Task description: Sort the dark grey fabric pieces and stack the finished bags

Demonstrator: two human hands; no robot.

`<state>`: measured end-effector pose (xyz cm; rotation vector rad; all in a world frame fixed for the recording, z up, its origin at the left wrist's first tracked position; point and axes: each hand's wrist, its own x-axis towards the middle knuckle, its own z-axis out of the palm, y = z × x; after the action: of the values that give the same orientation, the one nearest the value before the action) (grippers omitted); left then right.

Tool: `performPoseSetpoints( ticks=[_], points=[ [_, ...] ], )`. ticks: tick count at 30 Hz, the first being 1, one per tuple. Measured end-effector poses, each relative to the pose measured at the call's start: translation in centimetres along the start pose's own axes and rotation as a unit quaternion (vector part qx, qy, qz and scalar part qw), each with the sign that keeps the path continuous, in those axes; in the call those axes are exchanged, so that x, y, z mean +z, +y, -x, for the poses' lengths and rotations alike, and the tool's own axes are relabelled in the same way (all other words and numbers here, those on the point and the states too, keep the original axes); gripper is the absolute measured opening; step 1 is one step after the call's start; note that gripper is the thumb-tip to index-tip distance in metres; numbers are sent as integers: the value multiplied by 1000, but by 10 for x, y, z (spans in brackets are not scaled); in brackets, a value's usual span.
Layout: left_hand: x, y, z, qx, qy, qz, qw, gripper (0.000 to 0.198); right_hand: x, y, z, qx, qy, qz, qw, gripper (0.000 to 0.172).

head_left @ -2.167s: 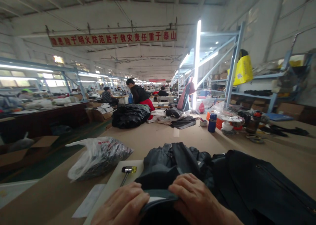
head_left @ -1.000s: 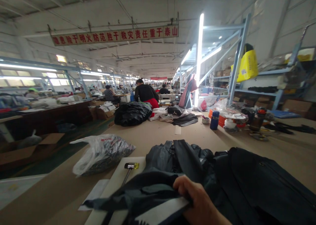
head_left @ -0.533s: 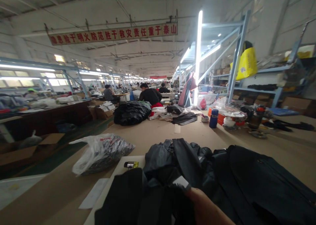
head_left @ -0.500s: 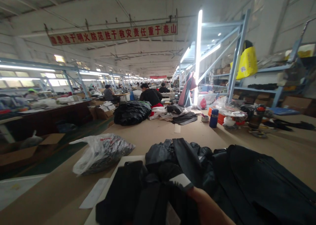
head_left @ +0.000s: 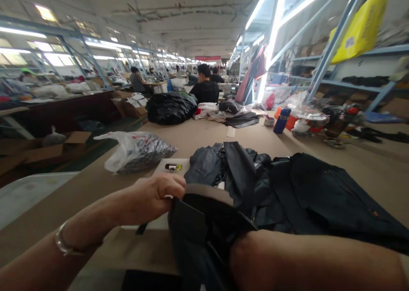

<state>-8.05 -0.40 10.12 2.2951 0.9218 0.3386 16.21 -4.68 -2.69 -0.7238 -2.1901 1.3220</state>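
My left hand, with a bracelet on its wrist, is closed on the rim of a black fabric bag, holding its mouth up. My right hand reaches into the opening from the right; its fingers are hidden in the dark cloth. Just beyond the bag lies a heap of dark fabric pieces. To the right rests a larger dark bag or garment with a zip, lying flat. A pale board sits partly under my left hand, with a small dark-and-yellow object on it.
The brown table carries a clear plastic bag of small items on the left and a black bundle farther back. A blue flask stands at the right. Beyond the table sits a person in black.
My left hand has come into view and grips the bag's rim. The right hand has gone from holding black cloth with a white label to inside the bag. The view has tilted down.
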Motion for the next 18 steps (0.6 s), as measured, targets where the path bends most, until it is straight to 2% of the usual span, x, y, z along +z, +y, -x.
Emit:
performPoseSetpoints(
  ticks=[1,3,6,8,10,12,15,17,18],
  points=[
    [2,0,-1,2,12,-32,999,22,-13,-8,1,1,-23,15,1000,25],
    [7,-2,-4,10,75,-49,996,23,-49,-30,-2,-8,-80,62,995,19],
    [12,-3,-11,27,155,3,988,19,-104,-68,-15,-38,-152,143,977,15],
    [16,2,-20,25,161,56,985,14,-126,-83,-28,-63,-177,181,965,17],
    [22,8,-30,30,124,131,983,12,-131,-84,-39,-75,-147,203,965,18],
    [28,13,-38,53,81,213,972,19,-127,-75,-47,-72,-82,211,971,15],
    [34,13,-44,83,78,312,943,32,-119,-54,-56,-98,2,177,979,9],
    [36,4,-46,107,82,353,926,39,-117,-42,-60,-130,8,122,984,15],
    [37,-3,-47,121,79,355,924,45,-117,-37,-62,-136,-12,95,986,17]
  ],
)
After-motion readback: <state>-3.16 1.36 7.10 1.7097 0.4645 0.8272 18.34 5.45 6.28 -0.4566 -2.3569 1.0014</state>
